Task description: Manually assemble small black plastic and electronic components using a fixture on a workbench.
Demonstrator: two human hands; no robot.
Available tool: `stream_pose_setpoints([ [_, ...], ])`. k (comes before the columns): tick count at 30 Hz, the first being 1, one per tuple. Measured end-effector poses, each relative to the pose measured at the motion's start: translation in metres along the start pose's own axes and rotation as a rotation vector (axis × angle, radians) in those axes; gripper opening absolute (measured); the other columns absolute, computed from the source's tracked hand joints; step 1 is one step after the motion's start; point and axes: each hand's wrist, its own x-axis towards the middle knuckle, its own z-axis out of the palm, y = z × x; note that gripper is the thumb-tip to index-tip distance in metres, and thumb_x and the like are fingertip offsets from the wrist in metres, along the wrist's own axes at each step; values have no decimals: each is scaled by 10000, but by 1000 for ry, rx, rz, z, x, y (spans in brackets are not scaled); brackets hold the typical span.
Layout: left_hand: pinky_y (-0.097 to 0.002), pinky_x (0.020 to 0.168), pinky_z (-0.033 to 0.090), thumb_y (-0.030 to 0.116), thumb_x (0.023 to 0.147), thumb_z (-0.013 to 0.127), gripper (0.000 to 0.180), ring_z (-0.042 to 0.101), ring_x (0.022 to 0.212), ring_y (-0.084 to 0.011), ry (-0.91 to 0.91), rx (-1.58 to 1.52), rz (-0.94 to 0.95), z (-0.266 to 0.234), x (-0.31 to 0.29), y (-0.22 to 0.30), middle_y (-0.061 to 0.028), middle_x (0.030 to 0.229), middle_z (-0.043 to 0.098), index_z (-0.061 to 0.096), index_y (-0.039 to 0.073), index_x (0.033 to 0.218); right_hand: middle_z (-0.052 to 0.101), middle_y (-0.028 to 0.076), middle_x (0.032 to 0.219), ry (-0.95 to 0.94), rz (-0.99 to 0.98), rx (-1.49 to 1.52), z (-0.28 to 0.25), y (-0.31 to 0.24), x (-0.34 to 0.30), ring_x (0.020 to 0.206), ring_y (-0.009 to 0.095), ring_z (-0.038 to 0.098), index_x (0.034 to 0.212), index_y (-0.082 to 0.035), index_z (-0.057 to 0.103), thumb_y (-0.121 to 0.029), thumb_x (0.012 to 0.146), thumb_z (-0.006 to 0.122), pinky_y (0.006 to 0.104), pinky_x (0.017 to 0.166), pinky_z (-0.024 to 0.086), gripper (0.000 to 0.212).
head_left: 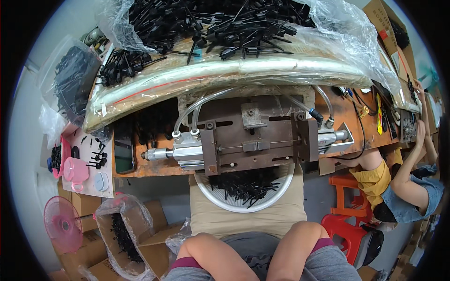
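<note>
Holds left forearm (213, 253) and right forearm (293, 248) bent toward the lower edge, both hands out of view; cannot tell whether open, closed or gripping. Has round white basket (243, 209) of slim black parts (243, 186) straight ahead, about equally near to both. Faces pneumatic clamping fixture (229, 136) beyond, long axis left-to-right, then heaped black rods (187, 18).

Your two bare arms (215, 253) go off the bottom edge, so both your hands are hidden. The brown machine (227, 119) covers the back of your round white basket (243, 209). The top edge cuts off the big black pile (206, 28). What the other person (424, 203) touches is too small to tell.
</note>
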Motion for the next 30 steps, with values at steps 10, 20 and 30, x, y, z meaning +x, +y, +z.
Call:
stream_pose_setpoints([
  [10, -547, 1107, 397, 374, 1059, 387, 587, 408, 1383, -356, 118, -2337, -844, -46, -20, 46, -227, 1515, 400, 303, 25, 1522, 416, 80, 1532, 61, -40, 69, 20, -11, 4, 1449, 190, 315, 1456, -251, 503, -409, 1023, 503, 474, 1163, 238, 461],
  [20, -557, 1206, 145, 571, 992, 447, 788, 112, 1502, -361, -627, 505, -762, -119, 18, 80, -107, 1659, 8, 44, 263, 1595, 538, 62, 1228, -450, 93, -1034, -71, 91, 119, 1092, 189, 476, 1249, -99, 552, -176, 956, 569, 387, 909, 392, 304],
  [30, -472, 833, 476, 554, 1031, 192, 698, 629, 969, -358, -1077, 1522, -239, -143, 33, 84, -320, 1477, 297, 161, 122, 1578, 708, 119, 1081, -1319, 21, -1563, -67, 236, 196, 993, 283, 664, 1134, -84, 710, -6, 742, 678, 385, 873, 534, 400],
])
